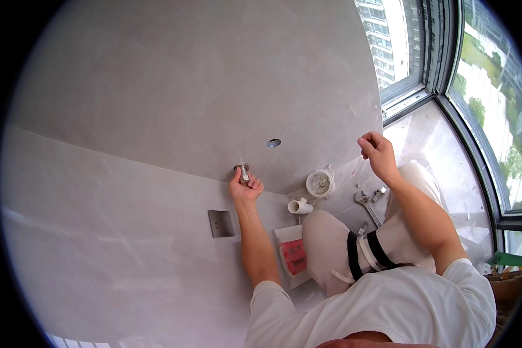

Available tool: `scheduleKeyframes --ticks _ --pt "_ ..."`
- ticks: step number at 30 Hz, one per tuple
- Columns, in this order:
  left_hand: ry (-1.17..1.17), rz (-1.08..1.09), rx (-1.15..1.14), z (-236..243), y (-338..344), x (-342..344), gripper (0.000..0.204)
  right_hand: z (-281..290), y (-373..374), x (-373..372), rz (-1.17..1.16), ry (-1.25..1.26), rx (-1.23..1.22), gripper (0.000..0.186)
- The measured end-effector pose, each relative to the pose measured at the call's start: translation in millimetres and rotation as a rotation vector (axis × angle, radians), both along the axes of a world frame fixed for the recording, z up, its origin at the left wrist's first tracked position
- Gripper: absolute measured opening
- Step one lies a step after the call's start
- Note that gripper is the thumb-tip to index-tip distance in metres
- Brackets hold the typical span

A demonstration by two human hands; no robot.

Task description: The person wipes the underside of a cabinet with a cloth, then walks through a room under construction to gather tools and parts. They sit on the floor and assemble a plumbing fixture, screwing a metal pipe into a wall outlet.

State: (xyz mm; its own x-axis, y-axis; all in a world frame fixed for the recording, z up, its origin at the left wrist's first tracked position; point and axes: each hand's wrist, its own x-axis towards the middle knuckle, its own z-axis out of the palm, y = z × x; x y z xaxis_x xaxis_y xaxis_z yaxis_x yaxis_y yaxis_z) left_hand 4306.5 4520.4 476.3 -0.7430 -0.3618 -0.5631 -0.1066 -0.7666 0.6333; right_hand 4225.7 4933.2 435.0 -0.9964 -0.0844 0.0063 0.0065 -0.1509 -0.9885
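Observation:
My left hand (247, 190) is closed round a shiny metal pipe fitting (245, 173), whose inner end meets a dark round opening in the grey wall. A second round hole (274, 143) shows in the wall, up and to the right of that fitting. My right hand (378, 152) is raised in the air above my bent knee, apart from the wall. Its fingers are curled together, and whatever they hold, if anything, is hidden.
On the floor are a white bucket (320, 184) with debris, a white pipe tee (300, 206), an adjustable wrench (368, 207) and another metal fitting (379, 194). A red-labelled package (294, 256) lies by my knee. A square plate (221, 224) is on the left wall; windows (400, 52) stand right.

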Motion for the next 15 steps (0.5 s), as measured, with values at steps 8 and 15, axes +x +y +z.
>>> scheduleKeyframes --ticks 8,15 --pt "-0.127 0.094 -0.277 8 6 -1 0.029 0 16 -8 -0.030 -0.012 -0.063 0.019" --pt "-0.193 0.118 -0.475 8 -6 -4 0.022 10 25 -7 -0.002 -0.037 -0.114 0.018"
